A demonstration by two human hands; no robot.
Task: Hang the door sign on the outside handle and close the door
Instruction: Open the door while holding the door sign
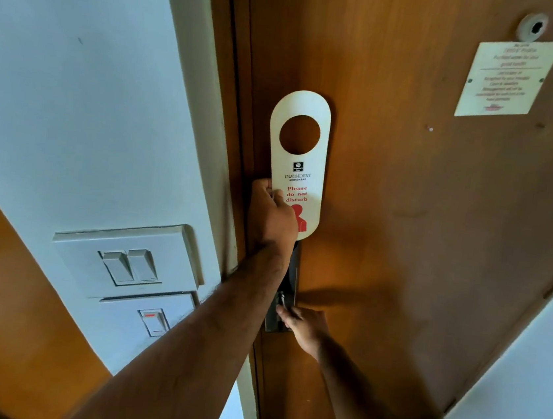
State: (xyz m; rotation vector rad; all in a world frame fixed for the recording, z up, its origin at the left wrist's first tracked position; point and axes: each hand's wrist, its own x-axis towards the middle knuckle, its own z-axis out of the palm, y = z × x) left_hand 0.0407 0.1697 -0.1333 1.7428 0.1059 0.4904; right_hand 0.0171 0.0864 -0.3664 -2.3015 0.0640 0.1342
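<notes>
My left hand (269,213) pinches the door sign (297,163) by its lower left edge, long axis upright, hole on top, flat before the closed door (406,207). My right hand (303,327), lower and nearer the lock plate (283,299), fingers curled at its latch; grip unclear. Outside handle unseen: door blocks it. Switches (131,265) left.

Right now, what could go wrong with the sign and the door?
1. The left hand pinches the door sign only by its lower edge, with the hole end sticking up free, so it might slip or bend.
2. The right hand is at the lock plate near the door's edge; its fingers could get pinched if the door swings.
3. The sign is not on any handle yet, so closing now would leave it inside.
</notes>
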